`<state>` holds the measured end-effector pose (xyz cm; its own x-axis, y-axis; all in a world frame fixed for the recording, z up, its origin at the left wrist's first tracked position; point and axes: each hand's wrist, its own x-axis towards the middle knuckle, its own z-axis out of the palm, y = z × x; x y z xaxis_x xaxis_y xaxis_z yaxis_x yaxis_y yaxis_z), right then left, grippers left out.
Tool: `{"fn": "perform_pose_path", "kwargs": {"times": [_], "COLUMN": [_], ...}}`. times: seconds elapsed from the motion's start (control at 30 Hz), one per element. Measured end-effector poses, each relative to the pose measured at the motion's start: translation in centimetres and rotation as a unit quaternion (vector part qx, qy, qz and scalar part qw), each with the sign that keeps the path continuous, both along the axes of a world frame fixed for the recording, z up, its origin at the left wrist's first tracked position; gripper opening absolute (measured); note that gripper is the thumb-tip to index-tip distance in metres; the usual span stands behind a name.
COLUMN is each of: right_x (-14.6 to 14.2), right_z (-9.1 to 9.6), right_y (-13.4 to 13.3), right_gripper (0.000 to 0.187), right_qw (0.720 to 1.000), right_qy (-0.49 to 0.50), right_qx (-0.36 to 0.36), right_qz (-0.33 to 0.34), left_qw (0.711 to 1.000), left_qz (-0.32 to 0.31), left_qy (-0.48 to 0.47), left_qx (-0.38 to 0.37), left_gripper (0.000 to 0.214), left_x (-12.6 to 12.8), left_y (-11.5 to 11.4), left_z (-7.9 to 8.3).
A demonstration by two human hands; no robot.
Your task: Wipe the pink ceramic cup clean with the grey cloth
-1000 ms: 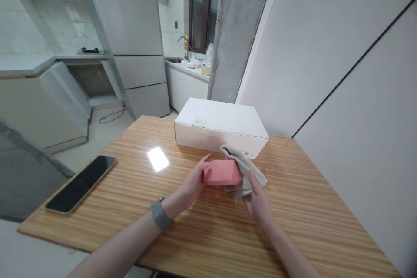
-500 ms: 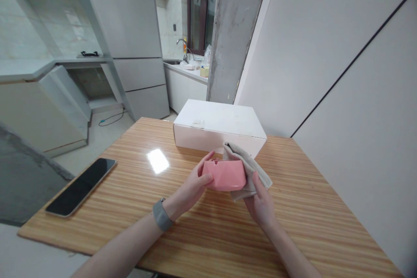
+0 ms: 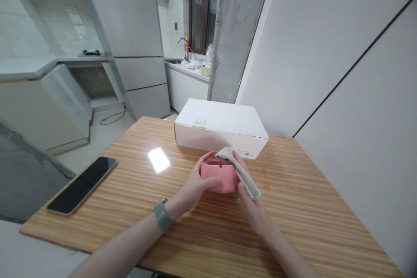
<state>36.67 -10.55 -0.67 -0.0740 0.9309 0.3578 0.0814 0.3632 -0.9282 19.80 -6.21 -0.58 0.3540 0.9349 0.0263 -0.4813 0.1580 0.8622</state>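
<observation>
left hand [image 3: 195,182] cups pink faceted dish [image 3: 218,178], right hand [image 3: 256,213] pinches beige cloth [image 3: 244,174]

the left hand's fingers wrap the pink faceted dish over the counter [image 3: 309,217]; the right hand pinches the beige cloth against its rim. a white box [image 3: 221,124] sits just behind, a phone [image 3: 81,185] off left.

Past my right hand [image 3: 254,213] I can swing out right across the wooden table [image 3: 312,195]. Beyond both hands, the white cardboard box [image 3: 221,127] blocks the way forward, just behind the pink dish [image 3: 217,177] and cloth [image 3: 243,173]; left of my left hand [image 3: 194,184], I've room until the smartphone [image 3: 82,185].
</observation>
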Motion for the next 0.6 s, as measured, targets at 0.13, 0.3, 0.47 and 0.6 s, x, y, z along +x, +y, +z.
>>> {"fn": "perform_pose_path", "kwargs": {"times": [0.13, 0.3, 0.47, 0.6], "right_x": [0.21, -0.1, -0.63, -0.42], "right_z": [0.15, 0.3, 0.74, 0.11], "right_y": [-0.15, -0.3, -0.41, -0.03], "right_gripper": [0.05, 0.051, 0.05, 0.047], "right_qw": [0.998, 0.994, 0.991, 0.997], "right_qy": [-0.054, -0.093, -0.106, -0.053], "right_qx": [0.036, 0.058, 0.076, 0.043], "right_qz": [0.001, 0.01, 0.028, 0.019], "left_qw": [1.0, 0.997, 0.988, 0.988], "left_qz": [0.016, 0.042, 0.086, 0.086], "left_qy": [0.02, 0.055, 0.123, 0.122], "left_qx": [0.015, 0.038, 0.034, 0.025], "left_gripper": [0.092, 0.091, 0.088, 0.085], "left_x": [0.05, 0.17, 0.15, 0.04], "left_y": [0.02, 0.28, 0.42, 0.36], "left_z": [0.31, -0.09, -0.44, -0.2]}}
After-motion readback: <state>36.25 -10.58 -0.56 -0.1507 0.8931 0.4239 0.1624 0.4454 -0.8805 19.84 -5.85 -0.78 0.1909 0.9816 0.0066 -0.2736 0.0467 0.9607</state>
